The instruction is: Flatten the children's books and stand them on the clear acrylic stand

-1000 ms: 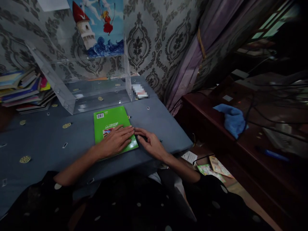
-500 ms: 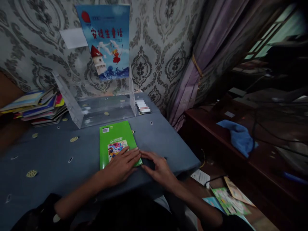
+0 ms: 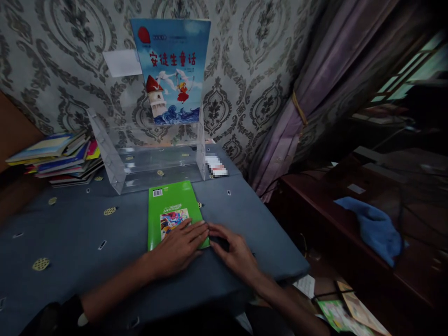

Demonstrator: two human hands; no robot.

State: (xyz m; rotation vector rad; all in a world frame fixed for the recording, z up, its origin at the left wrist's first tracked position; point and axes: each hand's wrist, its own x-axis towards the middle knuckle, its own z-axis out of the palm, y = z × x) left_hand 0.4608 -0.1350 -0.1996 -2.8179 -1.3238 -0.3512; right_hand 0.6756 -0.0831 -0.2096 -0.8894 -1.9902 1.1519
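Observation:
A green book lies flat on the cloth-covered table, with a barcode at its upper left and a colourful picture lower down. My left hand rests flat across its lower right part, fingers stretched out. At the book's right edge, my right hand curves with thumb and fingertips brought close together on the edge beside the left fingertips. Behind the book stands a clear acrylic stand. A blue picture book with a red-roofed tower and red characters is propped upright on it.
A stack of books sits at the left of the table. Right of the stand lies a pixelated white item. Beyond a purple curtain, a dark red surface holds a blue cloth. Booklets lie low at the right.
The view has shifted, so the table and stand appear slightly lower and further right. Both hands keep nearly the same place on the green book.

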